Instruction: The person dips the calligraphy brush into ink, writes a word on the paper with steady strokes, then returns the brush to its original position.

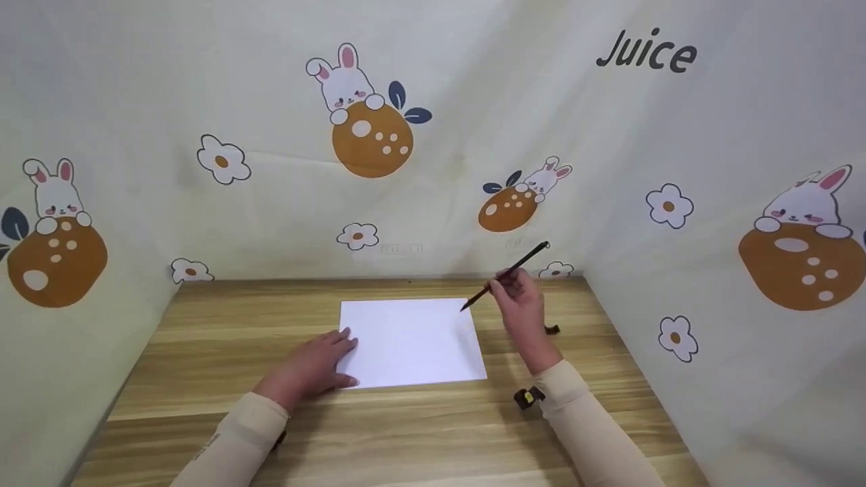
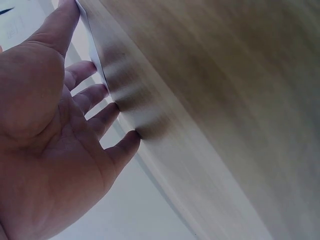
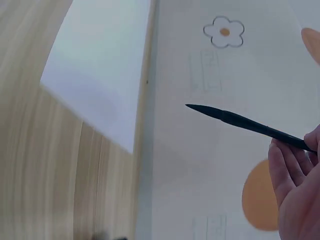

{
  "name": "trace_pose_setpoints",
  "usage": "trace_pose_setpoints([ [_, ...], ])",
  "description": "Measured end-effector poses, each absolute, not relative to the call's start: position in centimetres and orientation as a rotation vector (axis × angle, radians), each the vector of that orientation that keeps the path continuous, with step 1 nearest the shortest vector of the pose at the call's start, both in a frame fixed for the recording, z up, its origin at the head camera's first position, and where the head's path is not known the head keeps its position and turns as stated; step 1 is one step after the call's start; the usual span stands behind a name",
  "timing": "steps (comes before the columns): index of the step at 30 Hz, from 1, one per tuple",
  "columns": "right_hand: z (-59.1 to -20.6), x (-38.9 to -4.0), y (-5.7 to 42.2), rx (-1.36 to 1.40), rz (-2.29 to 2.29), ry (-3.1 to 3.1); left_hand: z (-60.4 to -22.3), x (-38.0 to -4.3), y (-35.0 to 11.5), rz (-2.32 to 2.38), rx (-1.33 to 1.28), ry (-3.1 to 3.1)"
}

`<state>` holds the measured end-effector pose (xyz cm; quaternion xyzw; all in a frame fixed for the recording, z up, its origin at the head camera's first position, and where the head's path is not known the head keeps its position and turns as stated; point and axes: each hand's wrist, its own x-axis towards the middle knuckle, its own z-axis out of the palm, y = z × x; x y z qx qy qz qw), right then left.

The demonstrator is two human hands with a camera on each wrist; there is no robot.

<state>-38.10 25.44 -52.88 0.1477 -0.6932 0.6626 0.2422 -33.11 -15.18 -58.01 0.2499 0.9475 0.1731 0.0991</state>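
One sheet [image 1: 409, 345] lies flat on the bench [image 1: 392, 439]; I see the left hand [image 1: 314, 362] spread, touching the sheet's left edge. Right hand [image 1: 521, 304] pinches a dark brush [image 3: 245, 122]. I note its tip near the far right corner, clear of the sheet.

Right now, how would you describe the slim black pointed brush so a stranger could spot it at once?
On the wood-grain tabletop, find the blank white rectangular paper sheet. Near its far right corner, the person's bare right hand holds the slim black pointed brush at a slant, tip downward. Its long, thin, dark shape sets it apart from the flat, pale sheet.
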Motion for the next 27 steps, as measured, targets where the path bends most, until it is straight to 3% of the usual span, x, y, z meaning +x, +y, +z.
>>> trace_pose_setpoints([
  [10, -53.1, -38.5, 19.1, 0.482, 1.896, -1.946, -58.2, -33.1, -15.3, 0.5, 0.752, 2.812],
  [27, -53.2, -39.4, 11.0, 0.605, 1.582, -2.286, -58.2, -33.3, -15.1, 0.558, 0.706, 2.796],
])
